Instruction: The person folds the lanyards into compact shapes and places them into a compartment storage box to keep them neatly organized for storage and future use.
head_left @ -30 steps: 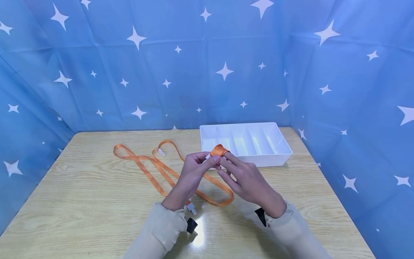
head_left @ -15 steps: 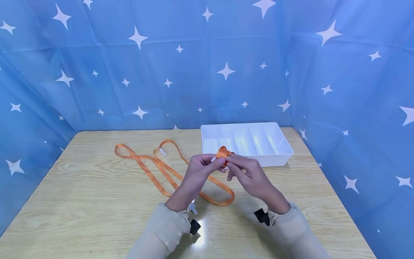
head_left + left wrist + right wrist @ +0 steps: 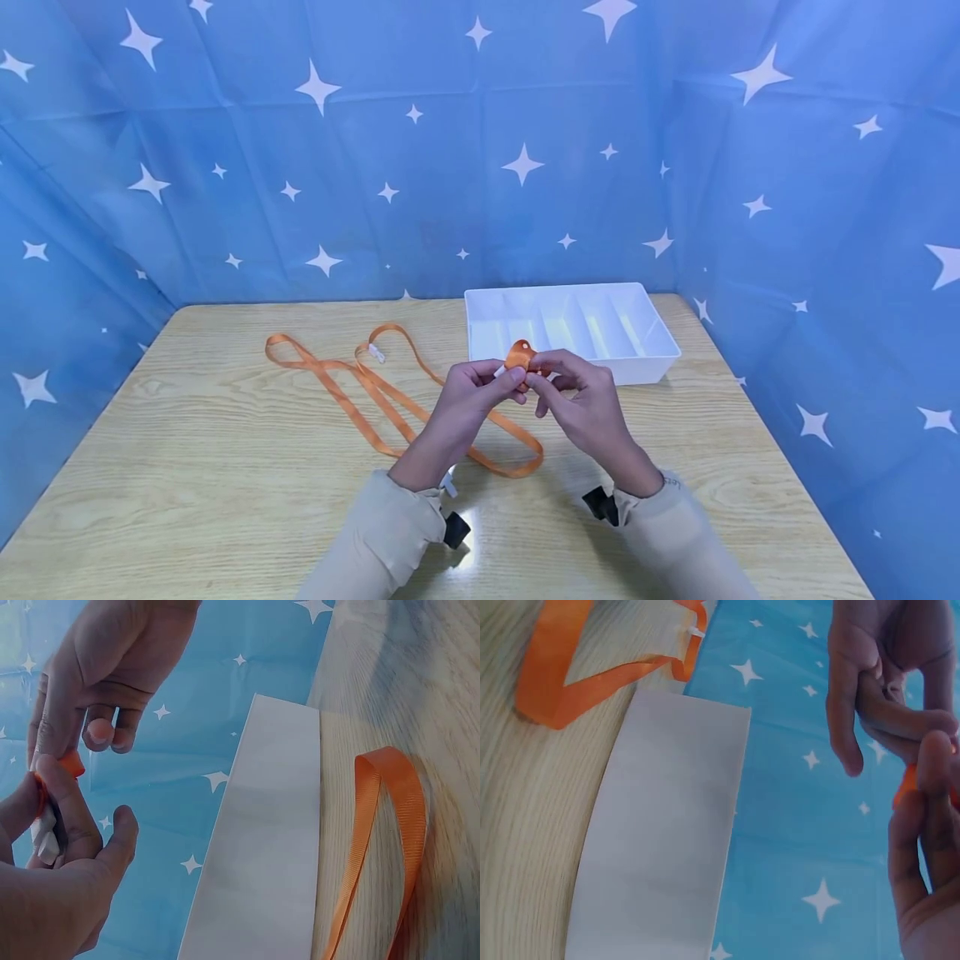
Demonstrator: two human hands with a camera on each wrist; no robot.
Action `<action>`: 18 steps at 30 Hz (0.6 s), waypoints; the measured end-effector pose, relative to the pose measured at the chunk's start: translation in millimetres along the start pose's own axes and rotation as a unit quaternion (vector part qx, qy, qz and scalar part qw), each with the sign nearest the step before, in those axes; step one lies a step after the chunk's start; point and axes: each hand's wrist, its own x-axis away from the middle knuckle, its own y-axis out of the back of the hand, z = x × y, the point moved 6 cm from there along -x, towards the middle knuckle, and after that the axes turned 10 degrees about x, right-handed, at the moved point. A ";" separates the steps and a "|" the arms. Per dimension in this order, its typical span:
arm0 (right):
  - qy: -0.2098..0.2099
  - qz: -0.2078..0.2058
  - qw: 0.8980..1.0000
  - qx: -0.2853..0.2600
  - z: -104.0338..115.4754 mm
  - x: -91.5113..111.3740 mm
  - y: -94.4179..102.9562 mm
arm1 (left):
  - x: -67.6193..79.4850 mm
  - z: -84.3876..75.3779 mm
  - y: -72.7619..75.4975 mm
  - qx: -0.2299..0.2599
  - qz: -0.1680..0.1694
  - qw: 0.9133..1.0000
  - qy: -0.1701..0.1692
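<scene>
Head view: Both hands meet above the table, just in front of the white tray, holding a small orange roll of flat strap between them. The left hand pinches the roll's near left side, thumb on top; a white end piece shows beside its fingers. The right hand has thumb and index finger at the roll's right edge, set narrow on it. On the table, mostly left of the hands: orange strap in long crossing loops, with a white clip near the far bend and a second white clip by the left wrist. Tray divided into side-by-side compartments.

Left wrist view: Left-hand fingers closed about orange strap and a white piece; right-hand fingertips meet them from above. Tray's side wall stands centre, a strap loop on the table beyond.

Right wrist view: Orange shows between the two hands' fingertips; finer contact cannot be told, partly hidden. Tray wall and a folded strap length to the left.
</scene>
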 end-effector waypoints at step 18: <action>-0.010 -0.060 0.998 -0.029 -2.0 -0.8 0.9 | 1.3 -3.8 2.9 -0.031 -0.022 0.999 -0.033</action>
